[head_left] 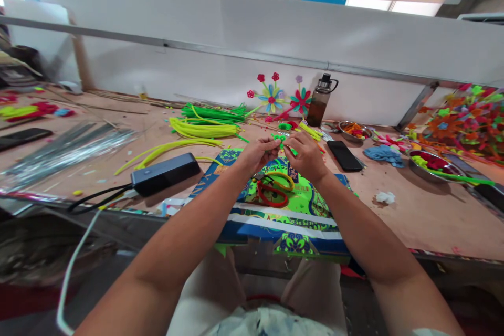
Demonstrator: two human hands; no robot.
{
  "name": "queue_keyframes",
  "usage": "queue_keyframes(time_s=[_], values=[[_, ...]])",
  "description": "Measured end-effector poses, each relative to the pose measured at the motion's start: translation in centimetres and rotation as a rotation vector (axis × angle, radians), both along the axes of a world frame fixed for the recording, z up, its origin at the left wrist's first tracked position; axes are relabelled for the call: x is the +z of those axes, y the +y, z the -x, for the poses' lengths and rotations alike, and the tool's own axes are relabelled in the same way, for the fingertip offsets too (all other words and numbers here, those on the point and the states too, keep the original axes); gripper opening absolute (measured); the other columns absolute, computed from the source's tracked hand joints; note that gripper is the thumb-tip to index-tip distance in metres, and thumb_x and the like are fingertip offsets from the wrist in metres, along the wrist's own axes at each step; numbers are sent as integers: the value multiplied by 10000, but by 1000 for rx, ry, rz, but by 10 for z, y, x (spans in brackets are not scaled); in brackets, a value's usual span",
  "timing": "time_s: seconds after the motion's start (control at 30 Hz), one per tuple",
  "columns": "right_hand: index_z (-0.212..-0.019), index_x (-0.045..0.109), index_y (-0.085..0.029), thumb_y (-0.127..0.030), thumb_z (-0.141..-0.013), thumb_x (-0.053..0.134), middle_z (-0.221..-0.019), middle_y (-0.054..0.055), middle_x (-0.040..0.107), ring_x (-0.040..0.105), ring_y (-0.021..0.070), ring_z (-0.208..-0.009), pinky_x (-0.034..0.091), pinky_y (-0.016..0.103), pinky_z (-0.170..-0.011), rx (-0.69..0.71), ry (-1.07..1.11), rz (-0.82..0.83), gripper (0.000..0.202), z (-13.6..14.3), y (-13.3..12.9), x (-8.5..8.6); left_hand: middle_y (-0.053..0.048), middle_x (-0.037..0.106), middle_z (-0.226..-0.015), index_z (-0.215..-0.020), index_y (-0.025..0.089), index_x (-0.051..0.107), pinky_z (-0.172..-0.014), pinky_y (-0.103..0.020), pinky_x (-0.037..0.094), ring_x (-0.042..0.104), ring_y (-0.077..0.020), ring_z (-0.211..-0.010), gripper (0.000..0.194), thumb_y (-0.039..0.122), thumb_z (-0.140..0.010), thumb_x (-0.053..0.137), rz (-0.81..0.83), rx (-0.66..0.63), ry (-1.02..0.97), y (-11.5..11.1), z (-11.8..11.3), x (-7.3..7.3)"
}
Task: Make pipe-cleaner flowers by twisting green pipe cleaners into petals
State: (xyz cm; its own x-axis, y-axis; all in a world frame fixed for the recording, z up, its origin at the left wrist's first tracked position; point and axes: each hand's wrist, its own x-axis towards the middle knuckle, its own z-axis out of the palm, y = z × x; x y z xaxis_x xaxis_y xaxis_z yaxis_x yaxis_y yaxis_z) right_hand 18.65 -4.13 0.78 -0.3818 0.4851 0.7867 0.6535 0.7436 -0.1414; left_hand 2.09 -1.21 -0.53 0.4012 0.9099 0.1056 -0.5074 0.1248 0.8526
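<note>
Head view: green piece (281, 138) (small) held between left hand (260, 153), right hand (306, 155).

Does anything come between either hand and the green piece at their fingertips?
Nothing visible does: the left hand and right hand meet right at the green piece. The scissors lie nearer the body.

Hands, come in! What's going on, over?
Left hand and right hand: fingertips on green piece. Piece partly hidden by fingers. Scissors on patterned board, nearer the body.

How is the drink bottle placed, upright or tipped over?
Upright: the bottle stands on its base near the white board, with its black lid at the top.
</note>
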Motion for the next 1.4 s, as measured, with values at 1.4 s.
queue_keyframes(time_s=[1.4], values=[[-734, 565, -205, -248, -799, 563, -754, 38, 571, 523, 188, -778, 437, 334, -743, -87, 267, 161, 78, 8, 4, -8, 26, 544, -591, -673, 124, 609, -505, -164, 394, 469, -42, -507, 234, 208, -636, 824, 113, 39, -82, -6, -16, -6]])
